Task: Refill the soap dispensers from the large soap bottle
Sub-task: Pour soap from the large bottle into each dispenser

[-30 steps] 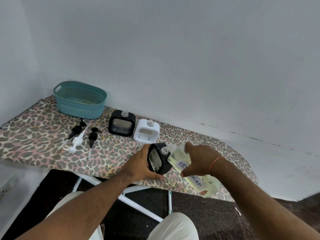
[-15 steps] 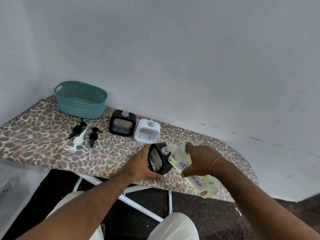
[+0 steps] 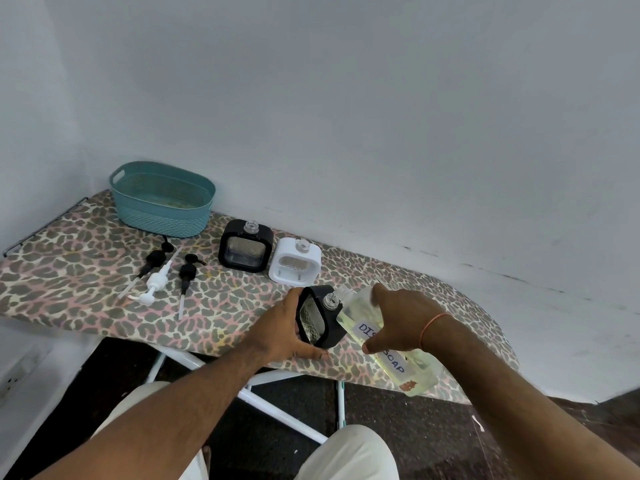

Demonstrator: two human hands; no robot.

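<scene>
My left hand (image 3: 282, 332) grips a black square soap dispenser (image 3: 317, 317), tilted with its open clear neck turned toward the right. My right hand (image 3: 401, 318) holds the large clear soap bottle (image 3: 398, 355) of yellowish liquid, labelled "DISH SOAP", tipped so that its open mouth lies close beside the dispenser's neck. Farther back a second black dispenser (image 3: 245, 251) and a white dispenser (image 3: 295, 261) stand upright with open necks. All this is above a leopard-print ironing board (image 3: 86, 271).
Three pump heads lie on the board to the left: two black pumps (image 3: 152, 259) (image 3: 186, 271) and a white pump (image 3: 156, 282). A teal basket (image 3: 162, 199) stands at the back left by the wall. My knees are below the board's front edge.
</scene>
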